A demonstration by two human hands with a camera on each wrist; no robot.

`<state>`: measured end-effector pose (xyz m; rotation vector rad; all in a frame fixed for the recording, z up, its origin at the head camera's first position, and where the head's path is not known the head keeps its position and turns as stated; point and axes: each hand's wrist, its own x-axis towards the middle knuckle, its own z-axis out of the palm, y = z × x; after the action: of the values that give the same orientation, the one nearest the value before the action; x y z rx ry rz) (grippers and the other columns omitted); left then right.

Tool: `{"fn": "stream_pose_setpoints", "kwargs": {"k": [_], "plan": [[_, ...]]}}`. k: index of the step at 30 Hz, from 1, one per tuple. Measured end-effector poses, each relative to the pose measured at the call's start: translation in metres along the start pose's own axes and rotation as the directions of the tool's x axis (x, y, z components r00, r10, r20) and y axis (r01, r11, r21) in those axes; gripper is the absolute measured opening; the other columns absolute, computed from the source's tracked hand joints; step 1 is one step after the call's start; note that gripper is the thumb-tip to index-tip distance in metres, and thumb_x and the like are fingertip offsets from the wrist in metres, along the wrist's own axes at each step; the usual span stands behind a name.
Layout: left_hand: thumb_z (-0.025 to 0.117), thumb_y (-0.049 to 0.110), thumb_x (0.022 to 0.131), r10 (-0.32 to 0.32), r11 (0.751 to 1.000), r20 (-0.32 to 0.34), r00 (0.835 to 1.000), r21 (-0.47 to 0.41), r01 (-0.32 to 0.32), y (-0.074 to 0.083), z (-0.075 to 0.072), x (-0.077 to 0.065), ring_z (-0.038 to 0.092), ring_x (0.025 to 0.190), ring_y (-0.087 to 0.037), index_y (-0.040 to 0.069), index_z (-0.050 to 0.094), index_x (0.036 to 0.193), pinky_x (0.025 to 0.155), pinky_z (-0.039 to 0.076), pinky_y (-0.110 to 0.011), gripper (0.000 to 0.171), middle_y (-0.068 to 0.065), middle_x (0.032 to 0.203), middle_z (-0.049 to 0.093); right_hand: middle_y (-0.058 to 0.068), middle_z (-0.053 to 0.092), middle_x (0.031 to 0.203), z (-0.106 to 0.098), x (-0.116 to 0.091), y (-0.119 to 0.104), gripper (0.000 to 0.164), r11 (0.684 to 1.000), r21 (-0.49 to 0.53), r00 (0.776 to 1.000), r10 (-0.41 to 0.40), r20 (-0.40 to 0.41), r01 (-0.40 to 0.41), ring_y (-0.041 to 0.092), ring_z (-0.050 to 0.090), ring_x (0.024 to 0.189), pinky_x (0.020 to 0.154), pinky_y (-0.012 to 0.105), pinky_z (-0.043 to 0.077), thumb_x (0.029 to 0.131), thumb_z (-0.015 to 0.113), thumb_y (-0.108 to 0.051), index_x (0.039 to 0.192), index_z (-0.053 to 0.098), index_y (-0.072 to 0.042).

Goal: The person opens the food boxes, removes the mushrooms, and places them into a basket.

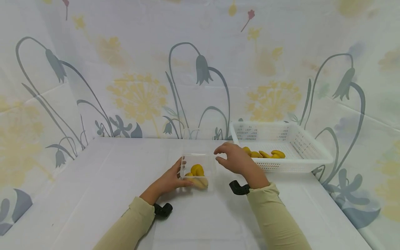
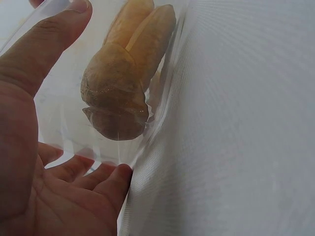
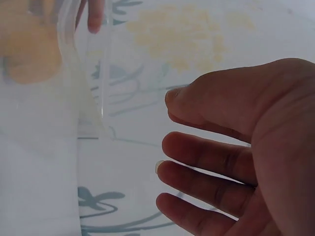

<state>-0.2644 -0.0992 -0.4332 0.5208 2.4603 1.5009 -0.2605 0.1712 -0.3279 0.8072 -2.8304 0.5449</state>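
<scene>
A clear plastic box (image 1: 197, 176) with its lid (image 1: 197, 134) raised stands on the table. Inside lie several rounded, elongated yellow pieces (image 1: 197, 170); through the plastic in the left wrist view these pieces (image 2: 115, 88) look brownish, their kind unclear. My left hand (image 1: 170, 178) grips the box at its left near corner, thumb on the front wall and fingers round the left side. My right hand (image 1: 234, 159) hovers just right of the box, apart from it. Its fingers (image 3: 206, 152) are loosely bent with nothing between them.
A white perforated plastic basket (image 1: 300, 162) stands at the back right, behind the right hand, with several similar yellow pieces (image 1: 264, 154) in it. The white table (image 1: 103, 194) meets a flower-printed cloth (image 1: 140, 97) at its back edge.
</scene>
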Motion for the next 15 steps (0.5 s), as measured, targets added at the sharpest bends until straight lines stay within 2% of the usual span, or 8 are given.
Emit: {"fn": "stream_pose_setpoints", "kwargs": {"k": [7,15], "plan": [[0.084,0.04,0.074,-0.001,1.0,-0.005,1.0,-0.002,0.001,0.0,0.0,0.0,0.024,0.148,-0.03,0.016,0.003,0.158,0.116,0.031,-0.049,0.118,-0.01,0.161,0.022,0.002,0.066,0.111,0.017,0.006,-0.004,0.023,0.997,-0.011,0.997,-0.072,0.014,0.072,0.021,0.062,0.101,0.089,0.039,0.052,0.092,0.066,-0.024,0.112,0.069,-0.013],[0.084,0.04,0.074,0.004,1.0,-0.009,1.0,-0.006,-0.004,0.0,0.001,0.001,0.026,0.147,-0.031,0.016,0.004,0.158,0.116,0.031,-0.049,0.118,-0.01,0.16,0.023,0.0,0.067,0.109,0.03,0.01,-0.009,0.023,0.997,-0.012,0.996,-0.078,0.042,0.078,0.02,0.062,0.099,0.089,0.036,0.053,0.089,0.07,-0.026,0.11,0.07,-0.015]]}}
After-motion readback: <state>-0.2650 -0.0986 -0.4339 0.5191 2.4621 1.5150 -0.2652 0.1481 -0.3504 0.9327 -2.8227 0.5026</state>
